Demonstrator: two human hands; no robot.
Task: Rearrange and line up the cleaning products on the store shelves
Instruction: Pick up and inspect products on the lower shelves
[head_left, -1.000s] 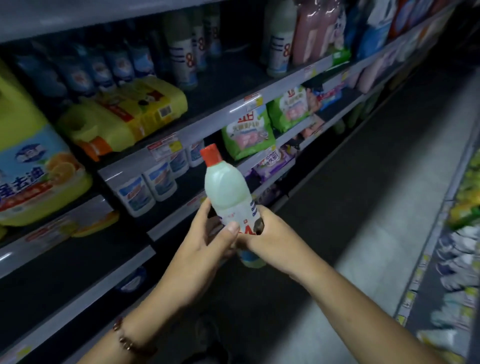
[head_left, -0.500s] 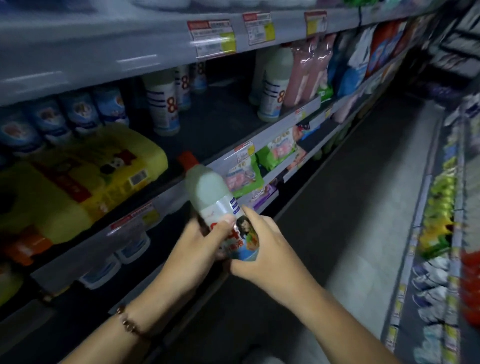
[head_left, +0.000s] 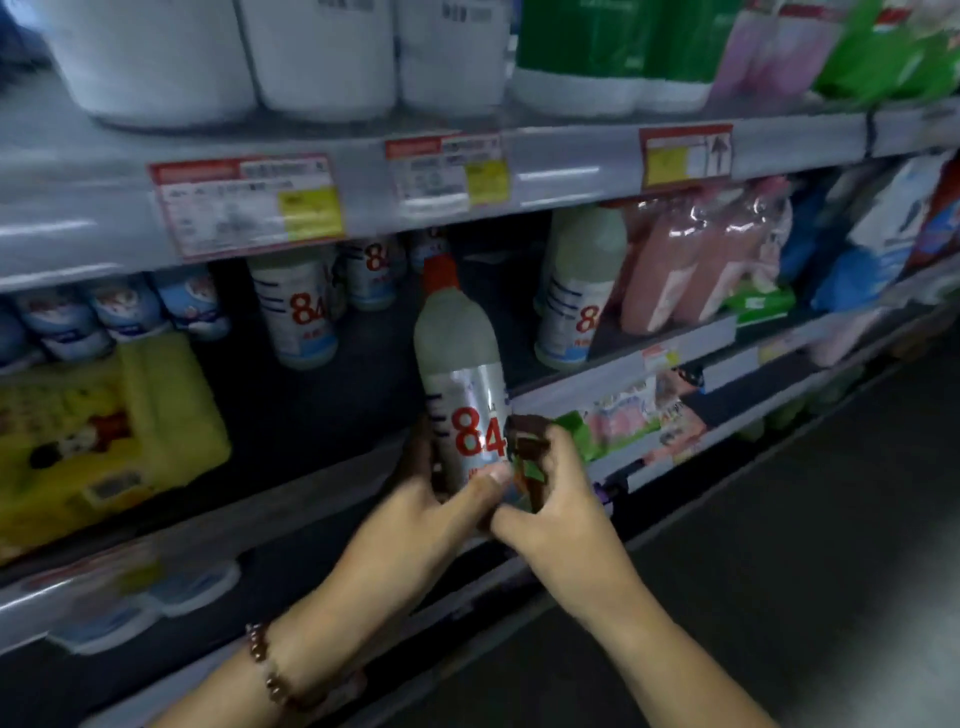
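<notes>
Bottle (head_left: 462, 384) raised, both hands gripping.

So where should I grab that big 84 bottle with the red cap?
Grip the 84 bottle low on its wide labelled body, coming from the aisle side, as the left hand and right hand do. It stands upright; the body is broad and straight, while the neck under the red cap is narrow and probably slippery.

Head view looks down, close on shelves (head_left: 363, 208).
</notes>
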